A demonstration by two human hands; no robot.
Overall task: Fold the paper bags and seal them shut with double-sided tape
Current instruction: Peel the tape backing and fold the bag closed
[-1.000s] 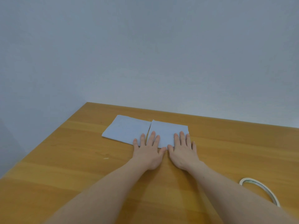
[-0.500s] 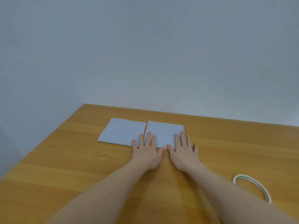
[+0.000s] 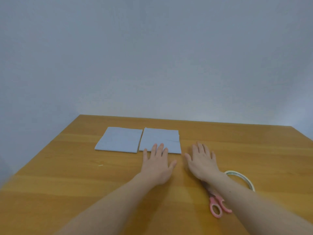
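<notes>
Soft, even, dimmish light; faint shadows; slight blur overall, edges smeared and bowed.

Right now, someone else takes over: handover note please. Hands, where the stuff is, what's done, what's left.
Left hand: open, flat, fingertips on the near edge of the right bag.
Right hand: open, flat on the table, off the bag, holding nothing.
Left bag lies flat beside the right bag, edges nearly meeting.
Tape roll and pink scissors lie by the right forearm, untouched.
Done: both bags look folded flat.
Left: whether any tape is on cannot be told; check, then tape and seal both.
</notes>
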